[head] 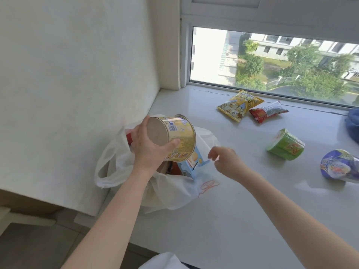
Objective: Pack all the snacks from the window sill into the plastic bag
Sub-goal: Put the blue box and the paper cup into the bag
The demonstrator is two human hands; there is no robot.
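My left hand [147,148] grips a yellow snack tub [174,135], tilted with its base toward me, above the mouth of the white plastic bag [174,193] on the window sill [233,220]. A light-blue snack box [196,162] and a red item [129,138] show inside the bag. My right hand [225,162] pinches the bag's right edge. On the sill lie a yellow chip packet [238,107], a red-and-white packet [268,111], a green cup [285,144] on its side and a blue-purple cup [340,166].
The white wall [77,74] stands right behind the bag on the left. The window [272,61] runs along the sill's far side. A blue cloth object [353,123] sits at the right edge. A floor and a box lie below left.
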